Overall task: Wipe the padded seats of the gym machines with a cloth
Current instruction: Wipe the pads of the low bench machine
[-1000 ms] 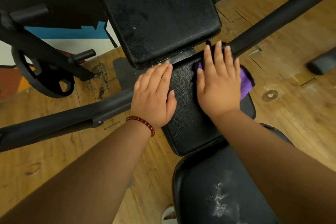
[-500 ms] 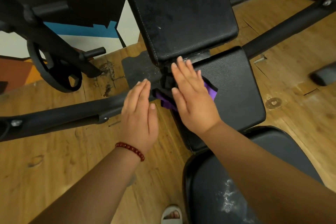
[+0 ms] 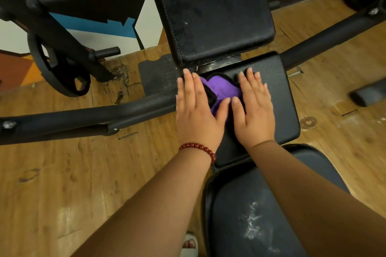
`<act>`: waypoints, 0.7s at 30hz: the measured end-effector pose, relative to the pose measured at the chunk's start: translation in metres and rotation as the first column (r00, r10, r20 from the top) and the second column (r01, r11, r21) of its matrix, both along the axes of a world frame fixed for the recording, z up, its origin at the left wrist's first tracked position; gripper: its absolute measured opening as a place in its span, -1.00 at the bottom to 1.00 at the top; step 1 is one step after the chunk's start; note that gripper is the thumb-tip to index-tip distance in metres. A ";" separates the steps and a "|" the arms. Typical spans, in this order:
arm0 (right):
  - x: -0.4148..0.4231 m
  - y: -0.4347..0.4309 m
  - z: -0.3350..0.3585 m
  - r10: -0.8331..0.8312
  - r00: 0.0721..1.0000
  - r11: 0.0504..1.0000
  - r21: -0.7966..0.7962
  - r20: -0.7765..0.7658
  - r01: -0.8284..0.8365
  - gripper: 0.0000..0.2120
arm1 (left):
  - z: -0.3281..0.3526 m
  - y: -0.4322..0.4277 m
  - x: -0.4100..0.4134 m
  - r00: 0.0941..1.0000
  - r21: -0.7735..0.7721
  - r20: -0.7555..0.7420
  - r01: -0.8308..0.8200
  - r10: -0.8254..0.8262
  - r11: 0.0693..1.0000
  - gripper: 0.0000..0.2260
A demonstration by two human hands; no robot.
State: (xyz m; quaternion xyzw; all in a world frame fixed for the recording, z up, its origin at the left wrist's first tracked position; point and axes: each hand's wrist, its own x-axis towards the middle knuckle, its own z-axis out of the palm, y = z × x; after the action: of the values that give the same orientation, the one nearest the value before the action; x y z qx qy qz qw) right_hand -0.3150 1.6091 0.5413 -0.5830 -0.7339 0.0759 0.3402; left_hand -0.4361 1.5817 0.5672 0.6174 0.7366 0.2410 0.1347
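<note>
A purple cloth (image 3: 220, 92) with a dark edge lies bunched on the small black padded seat (image 3: 279, 98) of the gym machine. My left hand (image 3: 196, 110) lies flat with straight fingers on the seat's left edge, its thumb touching the cloth. My right hand (image 3: 253, 108) presses flat on the seat just right of the cloth, thumb against it. The cloth shows between the two hands. Above the seat rises the dusty black back pad (image 3: 213, 12). A second black pad (image 3: 261, 215) with white scuffs sits below my forearms.
Black frame tubes run left (image 3: 83, 119) and right (image 3: 325, 39) from the seat over a wooden floor (image 3: 73, 183). A weight plate (image 3: 56, 69) hangs on a rack at the left. A dark roller (image 3: 367, 94) lies at the right edge. A sandalled foot (image 3: 189, 244) shows at the bottom.
My right hand slid right off the cloth onto the seat's middle. My left hand moved from beside the seat onto its left edge. The cloth now lies exposed between both hands.
</note>
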 end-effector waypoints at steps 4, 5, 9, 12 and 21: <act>-0.002 0.001 -0.002 -0.011 0.999 1.000 0.003 0.041 0.011 -0.46 | -0.001 0.001 -0.011 0.985 0.018 0.161 -0.070 0.067 0.997 -0.33; -0.002 0.001 -0.003 -0.017 0.999 1.000 0.006 0.051 0.017 -0.46 | -0.001 0.002 -0.014 0.988 0.030 0.137 -0.073 0.068 0.997 -0.34; -0.003 0.001 -0.007 -0.030 0.997 0.999 0.030 0.076 0.028 -0.48 | 0.002 0.002 -0.025 0.997 0.254 -0.077 0.018 0.002 0.967 -0.35; -0.003 0.002 -0.009 -0.037 0.996 0.999 0.041 0.084 0.033 -0.48 | 0.001 0.002 -0.021 0.962 0.283 -0.249 0.186 -0.116 0.941 -0.47; -0.004 0.003 -0.011 -0.049 0.992 0.996 0.078 0.117 0.040 -0.49 | 0.010 0.015 0.000 0.868 -0.125 0.383 -0.290 0.316 0.949 -0.21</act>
State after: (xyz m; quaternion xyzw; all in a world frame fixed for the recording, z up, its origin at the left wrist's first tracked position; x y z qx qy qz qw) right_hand -0.3188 1.6117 0.5303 -0.5895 -0.7420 0.0057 0.3193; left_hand -0.4366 1.5966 0.5771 0.4276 0.7886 0.3562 0.2616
